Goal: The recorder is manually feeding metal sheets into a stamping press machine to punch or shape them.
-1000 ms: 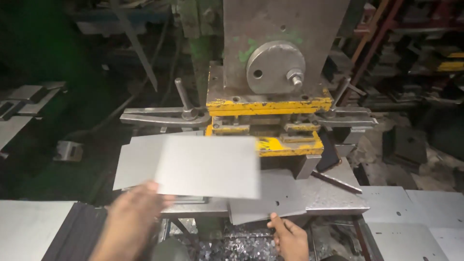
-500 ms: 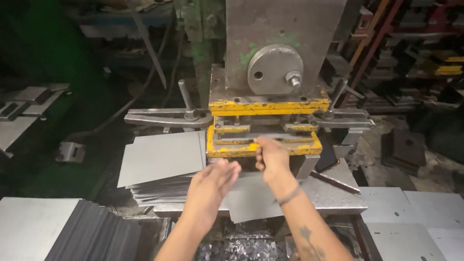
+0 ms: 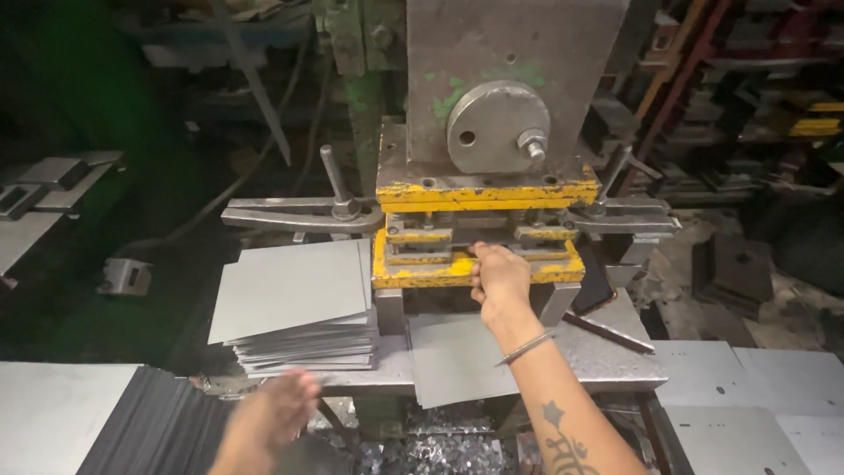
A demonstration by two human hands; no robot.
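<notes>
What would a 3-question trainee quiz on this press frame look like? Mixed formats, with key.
1. True or false: the right hand is at the yellow die block of the press.
2. Multiple choice: where is the stack of grey sheets? A) on the floor B) on the press table, left of the die C) on top of the round steel disc
3. Short answer: what lies flat under the right forearm, overhanging the front edge of the press table?

Key: 1 true. 2 B. 3 a single grey sheet. Note: the left hand is blurred, low and in front of the stack; whether it holds anything cannot be told.
</notes>
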